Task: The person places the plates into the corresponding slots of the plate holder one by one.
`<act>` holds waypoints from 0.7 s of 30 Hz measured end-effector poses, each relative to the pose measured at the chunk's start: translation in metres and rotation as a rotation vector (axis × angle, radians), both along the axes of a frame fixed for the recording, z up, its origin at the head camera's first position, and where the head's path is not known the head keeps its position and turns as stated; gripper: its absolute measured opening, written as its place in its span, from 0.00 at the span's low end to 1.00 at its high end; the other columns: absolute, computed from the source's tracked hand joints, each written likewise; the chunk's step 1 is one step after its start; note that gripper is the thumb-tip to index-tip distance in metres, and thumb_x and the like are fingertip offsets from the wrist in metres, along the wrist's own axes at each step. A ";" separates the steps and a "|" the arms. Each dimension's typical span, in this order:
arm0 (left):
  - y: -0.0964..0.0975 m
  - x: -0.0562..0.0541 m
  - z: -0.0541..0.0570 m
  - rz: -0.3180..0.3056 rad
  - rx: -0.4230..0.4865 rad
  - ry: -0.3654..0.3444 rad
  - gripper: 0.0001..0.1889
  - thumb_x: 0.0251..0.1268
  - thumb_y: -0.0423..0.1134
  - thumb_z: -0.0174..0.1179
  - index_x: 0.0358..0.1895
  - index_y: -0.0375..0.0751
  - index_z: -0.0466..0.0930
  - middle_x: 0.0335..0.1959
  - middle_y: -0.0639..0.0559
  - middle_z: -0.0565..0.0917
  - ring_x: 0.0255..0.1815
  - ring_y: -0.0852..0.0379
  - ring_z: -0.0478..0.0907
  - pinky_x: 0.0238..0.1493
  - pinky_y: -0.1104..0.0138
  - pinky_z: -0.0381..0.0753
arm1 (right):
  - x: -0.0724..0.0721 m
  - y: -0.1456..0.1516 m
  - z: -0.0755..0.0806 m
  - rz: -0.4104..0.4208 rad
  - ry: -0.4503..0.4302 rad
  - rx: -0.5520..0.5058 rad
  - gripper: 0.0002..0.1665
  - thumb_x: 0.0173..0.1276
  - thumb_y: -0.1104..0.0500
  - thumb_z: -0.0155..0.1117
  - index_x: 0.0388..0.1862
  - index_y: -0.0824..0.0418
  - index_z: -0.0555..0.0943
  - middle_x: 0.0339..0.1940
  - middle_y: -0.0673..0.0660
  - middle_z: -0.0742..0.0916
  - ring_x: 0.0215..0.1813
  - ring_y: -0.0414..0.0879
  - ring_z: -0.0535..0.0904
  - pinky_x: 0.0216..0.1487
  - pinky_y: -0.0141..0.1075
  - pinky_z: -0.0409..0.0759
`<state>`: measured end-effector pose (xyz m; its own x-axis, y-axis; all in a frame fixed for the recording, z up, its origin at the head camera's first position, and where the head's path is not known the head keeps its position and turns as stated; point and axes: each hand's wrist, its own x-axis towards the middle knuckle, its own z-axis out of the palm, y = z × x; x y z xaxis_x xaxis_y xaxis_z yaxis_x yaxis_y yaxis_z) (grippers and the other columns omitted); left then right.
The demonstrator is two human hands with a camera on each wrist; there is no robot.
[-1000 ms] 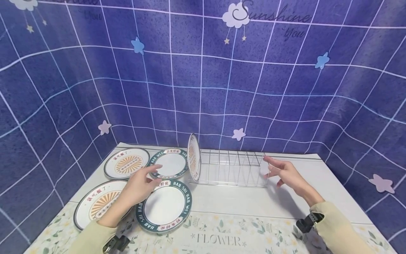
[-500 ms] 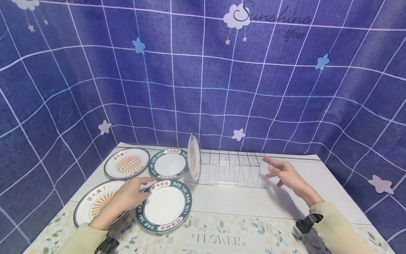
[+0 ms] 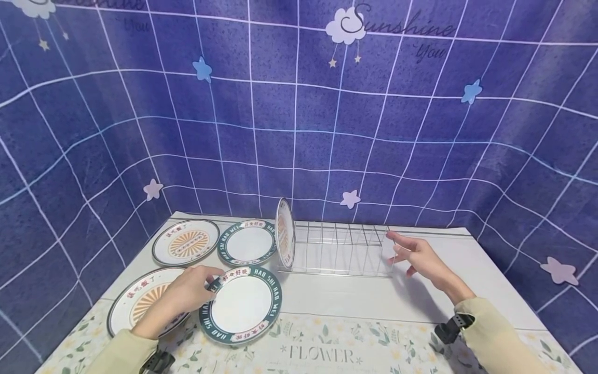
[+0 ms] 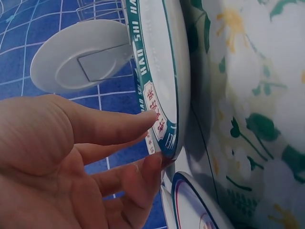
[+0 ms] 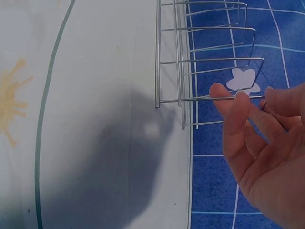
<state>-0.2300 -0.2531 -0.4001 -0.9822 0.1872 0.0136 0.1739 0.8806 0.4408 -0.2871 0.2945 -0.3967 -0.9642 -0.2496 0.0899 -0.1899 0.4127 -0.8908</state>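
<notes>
My left hand [image 3: 189, 291] pinches the left edge of the nearer green-rimmed plate [image 3: 243, 306]. In the left wrist view the thumb [image 4: 128, 126] lies on the lettered rim, with fingers beneath the edge. My right hand [image 3: 420, 259] holds the right end of a wire dish rack [image 3: 343, 249]; the right wrist view has its fingers [image 5: 236, 117] around the end wire [image 5: 200, 99]. A plate with an orange sunburst [image 3: 285, 234] stands on edge in the rack's left end.
Another green-rimmed plate [image 3: 247, 241] lies behind the held one. Two sunburst plates, one far [image 3: 186, 242] and one near [image 3: 140, 296], lie at the left of the white table [image 3: 336, 296]. A blue gridded curtain [image 3: 299, 130] encloses the back and sides.
My left hand has come back from over the far green-rimmed plate to the nearer one and taken its edge, now slightly raised. The right hand stays on the rack.
</notes>
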 end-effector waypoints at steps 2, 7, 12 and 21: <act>0.000 0.000 -0.001 0.002 0.001 0.002 0.31 0.47 0.25 0.74 0.61 0.36 0.86 0.42 0.42 0.87 0.37 0.50 0.82 0.35 0.56 0.86 | 0.000 0.000 0.000 0.000 0.001 0.000 0.31 0.84 0.61 0.55 0.82 0.65 0.66 0.80 0.66 0.69 0.53 0.61 0.88 0.23 0.41 0.84; 0.003 0.000 -0.002 0.014 0.034 -0.024 0.32 0.47 0.27 0.76 0.62 0.37 0.85 0.41 0.46 0.87 0.39 0.49 0.83 0.41 0.48 0.87 | -0.001 0.001 0.000 0.001 -0.001 -0.004 0.31 0.84 0.60 0.55 0.82 0.64 0.66 0.80 0.65 0.69 0.53 0.62 0.88 0.23 0.42 0.84; 0.010 -0.001 -0.001 0.020 0.067 -0.067 0.34 0.47 0.28 0.77 0.64 0.37 0.83 0.39 0.47 0.86 0.38 0.49 0.84 0.41 0.47 0.88 | 0.000 0.001 0.000 -0.002 -0.009 -0.010 0.31 0.85 0.60 0.55 0.82 0.64 0.66 0.81 0.65 0.68 0.53 0.62 0.88 0.23 0.42 0.84; 0.012 0.001 -0.001 0.004 0.104 -0.087 0.37 0.47 0.27 0.77 0.67 0.37 0.81 0.42 0.44 0.85 0.37 0.50 0.82 0.36 0.54 0.88 | 0.000 -0.001 0.001 -0.002 -0.008 -0.006 0.31 0.84 0.59 0.56 0.82 0.64 0.66 0.80 0.66 0.69 0.53 0.62 0.88 0.24 0.42 0.85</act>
